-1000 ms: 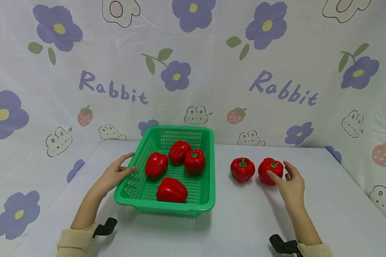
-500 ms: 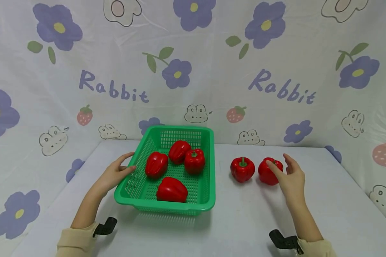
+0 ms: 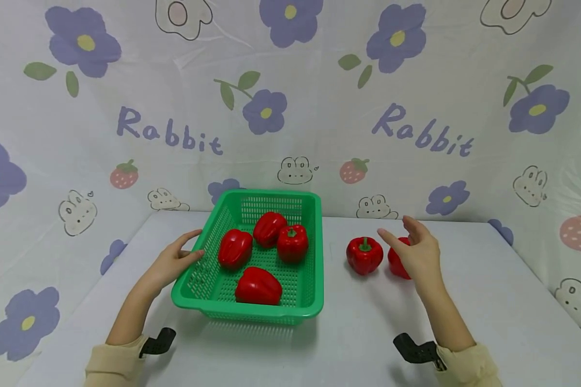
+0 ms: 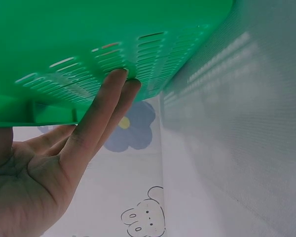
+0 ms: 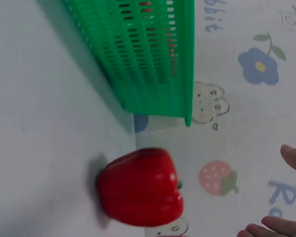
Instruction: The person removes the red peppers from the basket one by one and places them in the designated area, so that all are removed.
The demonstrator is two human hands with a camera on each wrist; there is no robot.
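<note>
Your left hand (image 3: 174, 262) rests straight-fingered against the green basket (image 3: 310, 236), which holds four red peppers. To its right, two peppers sit on the bench (image 3: 358, 333). Your right hand (image 3: 416, 252) hovers open over the far-right pepper (image 3: 396, 260), grasping nothing; a careless brush could roll it.

1. Basket (image 3: 314, 258): green, slotted walls.
2. Peppers (image 3: 365, 255): glossy red, green stems.
3. Table (image 3: 368, 333): plain pale grey-white.
4. Backdrop (image 3: 319, 107): white, printed with purple flowers, red strawberries, outlined rabbits, purple "Rabbit" lettering.
5. Sleeves (image 3: 111, 365): beige.
</note>
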